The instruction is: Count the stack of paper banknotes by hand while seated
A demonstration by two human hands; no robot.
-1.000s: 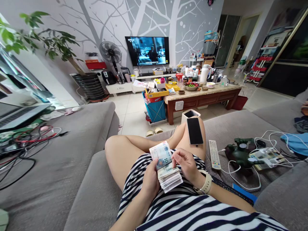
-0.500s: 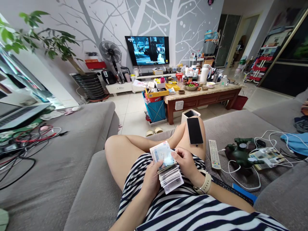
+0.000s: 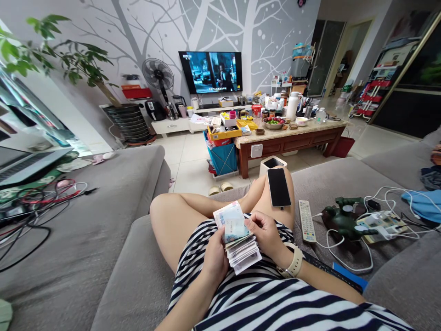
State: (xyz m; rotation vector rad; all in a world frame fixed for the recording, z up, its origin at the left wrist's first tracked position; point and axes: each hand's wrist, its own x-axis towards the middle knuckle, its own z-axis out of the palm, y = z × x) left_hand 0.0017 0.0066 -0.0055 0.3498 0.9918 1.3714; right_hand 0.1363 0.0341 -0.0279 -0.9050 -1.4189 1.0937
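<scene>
A folded stack of banknotes [image 3: 243, 253] is over my lap, its loose ends fanned toward me and its upper notes standing away from me. My left hand [image 3: 216, 255] is closed round the stack's left side, thumb on the front note. At the upper right edge of the notes, my right hand [image 3: 264, 234] pinches a bluish banknote [image 3: 234, 225] between thumb and fingers. A pale watch is on the right wrist. A smartphone [image 3: 279, 187] with a dark screen lies on my right thigh, beyond the right hand.
On the sofa to the right lie a remote control [image 3: 307, 221], a dark green figure [image 3: 347, 220] and a power strip [image 3: 382, 227] with white cables. Tangled cables [image 3: 37, 207] and a laptop [image 3: 24, 165] are at left. Ahead stands a cluttered coffee table [image 3: 292, 145].
My right hand has closed its fingers on the edge of the notes, and the top note has turned from its printed 10 side to a paler face. The left thumb has shifted slightly.
</scene>
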